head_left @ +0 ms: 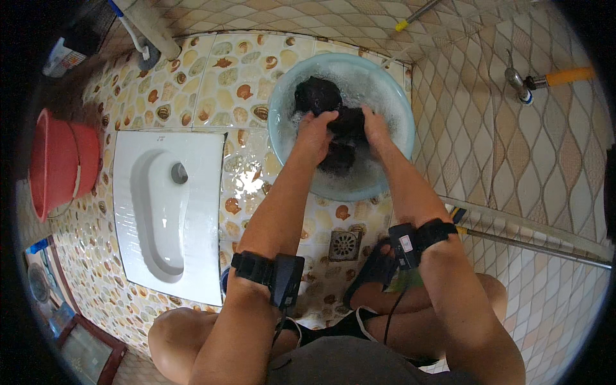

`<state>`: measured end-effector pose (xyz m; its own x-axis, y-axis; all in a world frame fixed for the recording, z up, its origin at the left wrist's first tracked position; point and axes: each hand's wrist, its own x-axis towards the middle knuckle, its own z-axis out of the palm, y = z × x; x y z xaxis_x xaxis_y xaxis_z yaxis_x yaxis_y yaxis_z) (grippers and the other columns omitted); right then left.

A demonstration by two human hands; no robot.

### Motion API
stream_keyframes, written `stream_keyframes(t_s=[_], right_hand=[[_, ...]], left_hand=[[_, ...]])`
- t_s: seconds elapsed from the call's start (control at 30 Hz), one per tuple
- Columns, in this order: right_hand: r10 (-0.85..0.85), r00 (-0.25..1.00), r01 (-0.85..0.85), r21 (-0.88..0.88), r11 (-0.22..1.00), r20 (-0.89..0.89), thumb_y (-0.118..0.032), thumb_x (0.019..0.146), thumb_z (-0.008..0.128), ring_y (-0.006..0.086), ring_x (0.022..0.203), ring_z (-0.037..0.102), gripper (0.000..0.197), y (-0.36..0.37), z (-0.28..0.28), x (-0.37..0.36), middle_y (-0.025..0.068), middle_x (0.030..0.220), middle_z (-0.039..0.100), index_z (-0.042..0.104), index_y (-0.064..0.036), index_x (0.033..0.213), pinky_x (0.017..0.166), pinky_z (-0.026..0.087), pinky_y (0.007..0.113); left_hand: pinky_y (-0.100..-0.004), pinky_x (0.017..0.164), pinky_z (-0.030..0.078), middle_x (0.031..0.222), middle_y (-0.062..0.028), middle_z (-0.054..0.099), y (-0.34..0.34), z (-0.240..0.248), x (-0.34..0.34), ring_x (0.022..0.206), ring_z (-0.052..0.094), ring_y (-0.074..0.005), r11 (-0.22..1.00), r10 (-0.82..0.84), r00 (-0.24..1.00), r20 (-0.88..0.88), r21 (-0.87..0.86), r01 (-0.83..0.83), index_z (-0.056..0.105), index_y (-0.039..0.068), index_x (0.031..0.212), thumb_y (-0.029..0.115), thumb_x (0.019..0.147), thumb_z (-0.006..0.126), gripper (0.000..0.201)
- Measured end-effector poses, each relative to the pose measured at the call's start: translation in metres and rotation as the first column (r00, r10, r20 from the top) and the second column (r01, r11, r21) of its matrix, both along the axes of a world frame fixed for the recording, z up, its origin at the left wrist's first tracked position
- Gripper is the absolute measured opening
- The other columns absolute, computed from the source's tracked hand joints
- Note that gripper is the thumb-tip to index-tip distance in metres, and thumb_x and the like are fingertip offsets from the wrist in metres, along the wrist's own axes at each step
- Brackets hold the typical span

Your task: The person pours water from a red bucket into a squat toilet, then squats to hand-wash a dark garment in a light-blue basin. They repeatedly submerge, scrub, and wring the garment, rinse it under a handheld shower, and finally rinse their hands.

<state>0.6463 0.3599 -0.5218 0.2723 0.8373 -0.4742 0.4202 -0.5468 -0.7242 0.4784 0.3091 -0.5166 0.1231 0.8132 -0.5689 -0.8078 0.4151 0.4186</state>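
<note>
A wet black cloth garment lies bunched in a round light-blue basin of sudsy water; its exact kind does not show. My left hand grips the cloth at its left side, thumb stretched over it. On the other side, my right hand pinches the edge of the same cloth. A stretch of fabric spans the gap between both hands, and more of it sags into the water nearer to me. Some fingertips are hidden behind the cloth.
A white squat toilet is set in the shell-patterned floor to the left, with a red bucket beyond it. Between my feet and the basin is a floor drain. A tap juts from the right wall; a toilet brush leans at the back left.
</note>
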Motion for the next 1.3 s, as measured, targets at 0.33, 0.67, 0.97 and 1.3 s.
stream_keyframes(t_s=[0.33,0.67,0.97,1.3], right_hand=[[-0.219,0.737,0.079,-0.24,0.968,-0.64,-0.027,0.093,0.055,0.035,0.11,0.061,0.045,-0.001,0.075,-0.009,0.0182,0.123,0.063,0.056,0.0003,0.129,0.1,0.046,0.046],[0.445,0.735,-0.617,0.232,0.752,0.511,-0.037,0.087,0.064,0.0385,0.11,0.061,0.048,-0.104,0.171,-0.116,0.0279,0.131,0.053,0.062,-0.0012,0.119,0.091,0.048,0.044],[0.314,0.872,-0.478,0.519,0.708,0.375,-0.035,0.086,0.06,0.044,0.098,0.062,0.041,-0.079,0.142,-0.112,0.0267,0.102,0.066,0.066,0.0022,0.104,0.087,0.048,0.047],[0.037,0.883,-0.071,-0.054,0.996,-0.468,-0.044,0.089,0.065,0.0301,0.108,0.061,0.061,-0.007,0.064,-0.017,0.0165,0.12,0.063,0.054,-0.0007,0.13,0.092,0.049,0.042]], left_hand=[[-0.0494,0.091,0.05,0.118,-0.0191,0.061,0.02,0.012,0.005,0.105,0.061,-0.034,0.994,-0.005,0.995,-0.098,-0.106,-0.006,0.056,0.002,0.124,0.034,0.091,0.066,0.047],[-0.0447,0.094,0.048,0.111,-0.0075,0.063,-0.01,0.042,-0.002,0.102,0.06,-0.0295,0.968,0.094,0.952,0.293,0.198,-0.157,0.06,0.008,0.113,0.038,0.098,0.045,0.036],[-0.0397,0.085,0.051,0.099,-0.0106,0.066,-0.014,0.055,-0.02,0.091,0.063,-0.0266,0.962,0.202,0.962,0.183,0.149,-0.23,0.064,0.005,0.103,0.029,0.092,0.053,0.029],[-0.0411,0.075,0.052,0.102,-0.007,0.064,-0.009,0.05,-0.014,0.092,0.063,-0.0243,0.996,0.054,0.978,-0.204,-0.06,-0.067,0.059,0.01,0.112,0.027,0.085,0.068,0.033]])
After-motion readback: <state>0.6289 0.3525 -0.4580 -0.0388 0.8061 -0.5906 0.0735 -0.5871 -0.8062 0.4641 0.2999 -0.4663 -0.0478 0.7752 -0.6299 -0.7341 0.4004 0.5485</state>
